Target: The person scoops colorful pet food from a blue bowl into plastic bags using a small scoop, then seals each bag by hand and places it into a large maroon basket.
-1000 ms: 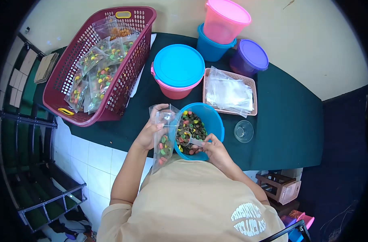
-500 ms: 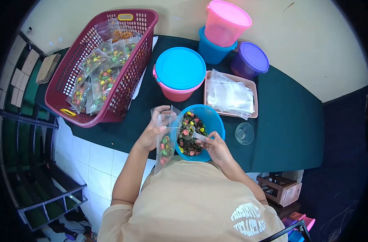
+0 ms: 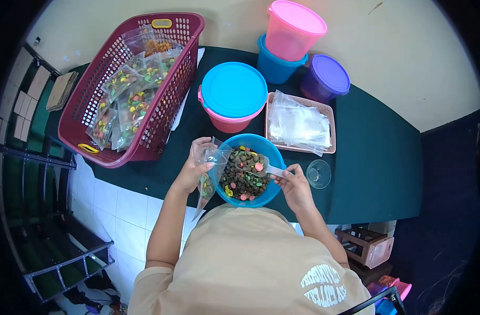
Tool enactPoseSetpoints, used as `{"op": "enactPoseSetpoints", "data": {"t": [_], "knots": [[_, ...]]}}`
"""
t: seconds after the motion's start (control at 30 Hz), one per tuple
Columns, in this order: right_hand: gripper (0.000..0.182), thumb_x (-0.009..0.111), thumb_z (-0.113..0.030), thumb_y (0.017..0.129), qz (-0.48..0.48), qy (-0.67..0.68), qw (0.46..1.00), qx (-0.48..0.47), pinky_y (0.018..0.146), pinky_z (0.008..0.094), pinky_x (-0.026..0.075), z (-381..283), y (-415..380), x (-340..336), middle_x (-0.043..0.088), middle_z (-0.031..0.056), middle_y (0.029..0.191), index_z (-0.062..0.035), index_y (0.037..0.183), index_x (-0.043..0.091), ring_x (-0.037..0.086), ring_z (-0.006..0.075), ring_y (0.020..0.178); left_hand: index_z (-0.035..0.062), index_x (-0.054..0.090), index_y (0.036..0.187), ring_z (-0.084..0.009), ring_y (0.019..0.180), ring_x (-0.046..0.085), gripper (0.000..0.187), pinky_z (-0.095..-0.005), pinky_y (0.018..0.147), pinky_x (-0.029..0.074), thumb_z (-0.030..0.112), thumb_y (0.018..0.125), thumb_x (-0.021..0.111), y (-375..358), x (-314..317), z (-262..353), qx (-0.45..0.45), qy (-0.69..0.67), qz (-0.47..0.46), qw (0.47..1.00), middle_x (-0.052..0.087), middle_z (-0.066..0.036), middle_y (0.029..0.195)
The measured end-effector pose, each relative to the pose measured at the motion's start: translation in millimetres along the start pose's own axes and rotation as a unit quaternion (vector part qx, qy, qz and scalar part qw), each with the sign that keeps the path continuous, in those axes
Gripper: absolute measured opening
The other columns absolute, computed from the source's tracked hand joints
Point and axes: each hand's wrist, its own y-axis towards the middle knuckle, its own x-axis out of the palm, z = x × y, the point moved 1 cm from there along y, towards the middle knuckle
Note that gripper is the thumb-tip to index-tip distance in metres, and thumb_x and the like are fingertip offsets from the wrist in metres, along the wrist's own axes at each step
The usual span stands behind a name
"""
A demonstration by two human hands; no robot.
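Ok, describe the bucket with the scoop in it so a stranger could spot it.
Find the near edge of the dark green table, by the beige shirt. Between the left hand and right hand is a blue bucket. Unlike the lidded tubs beyond it, it stands open, showing dark, green, yellow and pink pieces.

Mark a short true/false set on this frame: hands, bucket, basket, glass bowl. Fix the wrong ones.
1. The left hand holds a clear bag. True.
2. The right hand is empty. False: it grips a scoop by the handle.
3. The open blue bucket holds dark, green, pink and yellow pieces. True.
4. The maroon basket has nothing in it. False: filled bags lie inside.
5. The glass bowl stands right of the open blue bucket. True.
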Motion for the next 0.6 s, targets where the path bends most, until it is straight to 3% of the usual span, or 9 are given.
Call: {"op": "enactPoseSetpoints", "data": {"t": [0.23, 0.3, 0.33, 0.4, 0.6], "knots": [[0.009, 0.049, -0.013, 0.095, 0.035, -0.042, 0.997, -0.051, 0.085, 0.0375, 0.047, -15, -2, -2, 0.063, 0.0167, 0.095, -0.0100, 0.098, 0.041, 0.064, 0.0253, 0.090, 0.0093, 0.035, 0.133, -0.0266, 0.122, 0.043, 0.081, -0.0419, 0.103, 0.035, 0.023, 0.066, 0.079, -11, 12, 18, 0.004, 0.176, 0.022, 0.984, 0.045, -0.013, 0.126], [0.009, 0.049, -0.013, 0.095, 0.039, -0.048, 0.996, -0.058, 0.086, 0.0376, 0.047, -22, -3, 0, 0.063, 0.0165, 0.095, -0.0101, 0.099, 0.041, 0.065, 0.0253, 0.090, 0.0089, 0.039, 0.130, -0.0305, 0.121, 0.045, 0.082, -0.0433, 0.100, 0.037, 0.024, 0.062, 0.081, -15, 19, 29, 0.075, 0.366, 0.039, 0.927, 0.046, -0.014, 0.125], [0.009, 0.049, -0.013, 0.095, 0.043, -0.055, 0.995, -0.066, 0.086, 0.0378, 0.047, -25, -3, 1, 0.064, 0.0163, 0.094, -0.0102, 0.099, 0.041, 0.065, 0.0253, 0.089, 0.0089, 0.039, 0.130, -0.0305, 0.121, 0.045, 0.082, -0.0433, 0.100, 0.037, 0.024, 0.062, 0.081, -16, 24, 35, 0.075, 0.367, 0.040, 0.926, 0.046, -0.014, 0.125], [0.011, 0.049, -0.013, 0.095, 0.035, -0.051, 0.995, -0.071, 0.086, 0.0378, 0.046, -31, -4, 0, 0.063, 0.0168, 0.095, -0.0099, 0.100, 0.040, 0.065, 0.0258, 0.090, 0.0103, 0.043, 0.129, -0.0337, 0.119, 0.045, 0.081, -0.0439, 0.100, 0.037, 0.024, 0.059, 0.082, -17, 35, 45, 0.136, 0.496, 0.021, 0.858, 0.047, -0.014, 0.125], [0.012, 0.049, -0.011, 0.095, 0.011, -0.030, 0.996, -0.081, 0.085, 0.0366, 0.046, -46, -9, 11, 0.064, 0.0163, 0.092, -0.0093, 0.101, 0.039, 0.065, 0.0270, 0.090, 0.0091, 0.047, 0.126, -0.0348, 0.114, 0.047, 0.079, -0.0453, 0.097, 0.037, 0.027, 0.058, 0.081, -24, 59, 45, 0.169, 0.590, 0.011, 0.790, 0.047, -0.014, 0.124]]}}
